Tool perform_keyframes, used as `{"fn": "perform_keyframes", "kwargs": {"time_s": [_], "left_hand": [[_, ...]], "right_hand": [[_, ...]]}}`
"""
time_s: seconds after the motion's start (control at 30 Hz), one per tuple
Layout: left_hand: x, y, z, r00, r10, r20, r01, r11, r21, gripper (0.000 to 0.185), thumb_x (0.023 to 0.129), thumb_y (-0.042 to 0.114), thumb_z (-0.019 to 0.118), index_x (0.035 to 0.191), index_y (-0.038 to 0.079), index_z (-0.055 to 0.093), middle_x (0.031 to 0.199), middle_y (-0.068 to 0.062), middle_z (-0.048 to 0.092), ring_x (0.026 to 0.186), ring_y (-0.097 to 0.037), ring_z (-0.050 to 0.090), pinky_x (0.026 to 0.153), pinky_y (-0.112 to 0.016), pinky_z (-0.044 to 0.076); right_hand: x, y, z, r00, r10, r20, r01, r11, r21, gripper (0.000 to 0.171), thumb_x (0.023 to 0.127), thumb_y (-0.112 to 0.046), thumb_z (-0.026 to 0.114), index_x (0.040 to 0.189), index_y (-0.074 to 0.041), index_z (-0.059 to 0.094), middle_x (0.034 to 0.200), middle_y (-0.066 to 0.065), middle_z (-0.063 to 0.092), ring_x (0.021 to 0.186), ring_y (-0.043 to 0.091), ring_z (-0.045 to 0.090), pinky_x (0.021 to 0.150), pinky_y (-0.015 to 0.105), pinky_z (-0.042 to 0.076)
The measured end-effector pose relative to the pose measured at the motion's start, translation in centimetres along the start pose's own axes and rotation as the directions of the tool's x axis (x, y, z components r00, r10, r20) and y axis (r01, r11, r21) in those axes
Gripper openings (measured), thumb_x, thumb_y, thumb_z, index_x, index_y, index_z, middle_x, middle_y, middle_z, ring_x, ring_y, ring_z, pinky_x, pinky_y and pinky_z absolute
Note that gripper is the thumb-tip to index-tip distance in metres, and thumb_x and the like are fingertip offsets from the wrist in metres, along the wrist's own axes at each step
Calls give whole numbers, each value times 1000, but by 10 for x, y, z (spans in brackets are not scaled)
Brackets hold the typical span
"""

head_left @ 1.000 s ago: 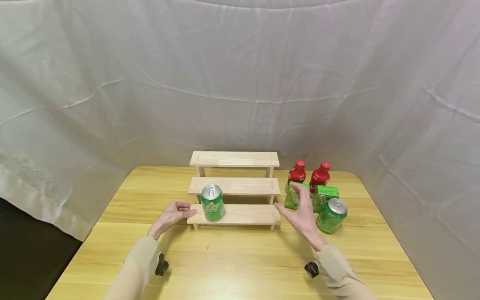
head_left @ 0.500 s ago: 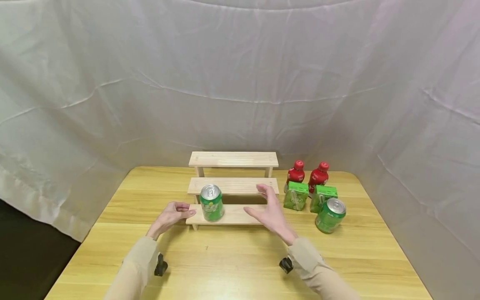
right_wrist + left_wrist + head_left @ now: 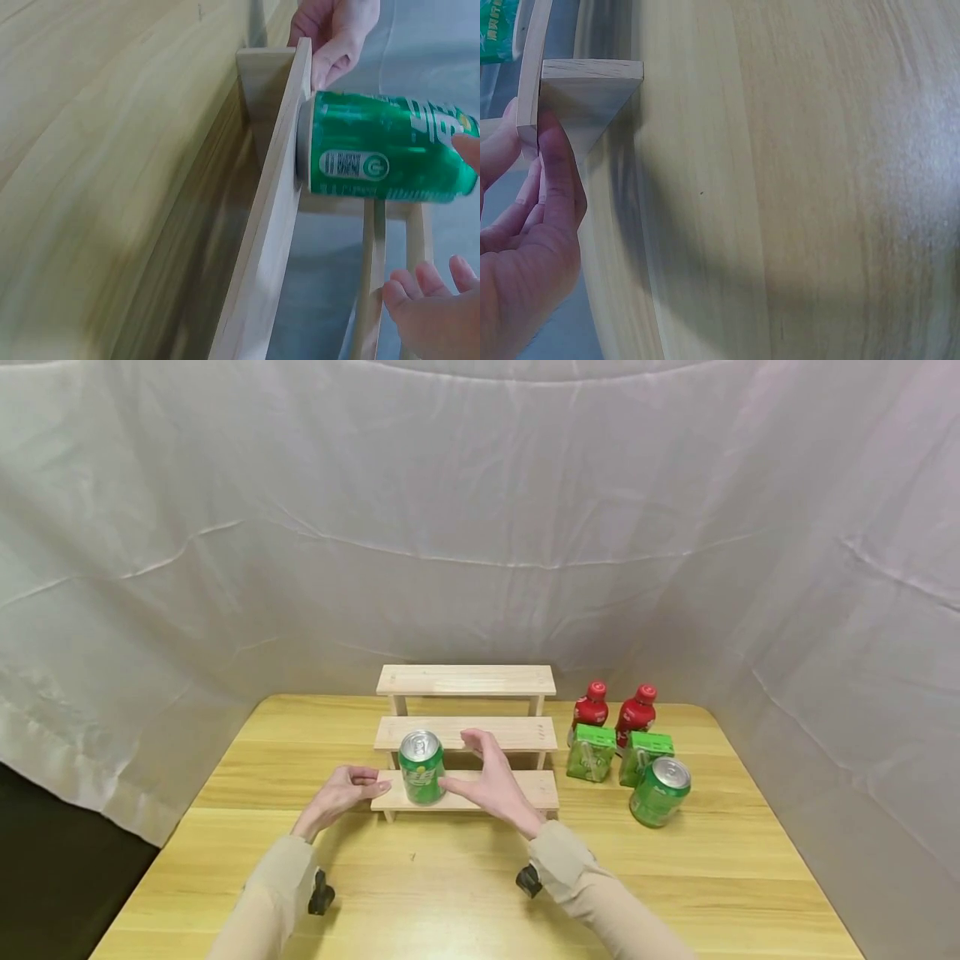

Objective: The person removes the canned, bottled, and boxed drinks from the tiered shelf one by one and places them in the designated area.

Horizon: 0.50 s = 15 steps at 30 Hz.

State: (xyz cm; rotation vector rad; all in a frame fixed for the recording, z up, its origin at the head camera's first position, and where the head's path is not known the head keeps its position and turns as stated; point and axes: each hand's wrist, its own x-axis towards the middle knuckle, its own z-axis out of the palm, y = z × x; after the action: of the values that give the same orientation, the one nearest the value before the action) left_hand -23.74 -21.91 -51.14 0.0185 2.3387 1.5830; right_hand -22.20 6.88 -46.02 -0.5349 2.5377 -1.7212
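A wooden three-step shelf stands on the table. On the left part of its lowest step a green soda can sits upright. My left hand pinches the left end of that step, thumb above and fingers below the board in the left wrist view. My right hand is just right of the can, thumb and fingers spread apart. Its thumb overlaps the can in the right wrist view; whether it touches, I cannot tell. The other fingers stay clear of the can.
Right of the shelf stand two red bottles, two green drink cartons and another green can. A grey curtain hangs round the wooden table at the back and sides.
My right hand has moved left, from beside the cartons across the lowest step to the can. My left hand keeps its hold on the step, and the can has not moved.
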Motion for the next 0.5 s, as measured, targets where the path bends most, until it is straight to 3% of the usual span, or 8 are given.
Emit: {"fn": "perform_keyframes", "kwargs": {"time_s": [0.5], "left_hand": [[-2,1,1,1000,-4,-18,4,1000,16,59,94,18,70,133,-20,48,124,-32,61,103,-22,63,88,-27,55]], "right_hand": [[14,-7,22,993,-104,48,105,994,-16,76,80,-19,85,140,1,41,138,21,49,129,36,50,113,51,44]]}}
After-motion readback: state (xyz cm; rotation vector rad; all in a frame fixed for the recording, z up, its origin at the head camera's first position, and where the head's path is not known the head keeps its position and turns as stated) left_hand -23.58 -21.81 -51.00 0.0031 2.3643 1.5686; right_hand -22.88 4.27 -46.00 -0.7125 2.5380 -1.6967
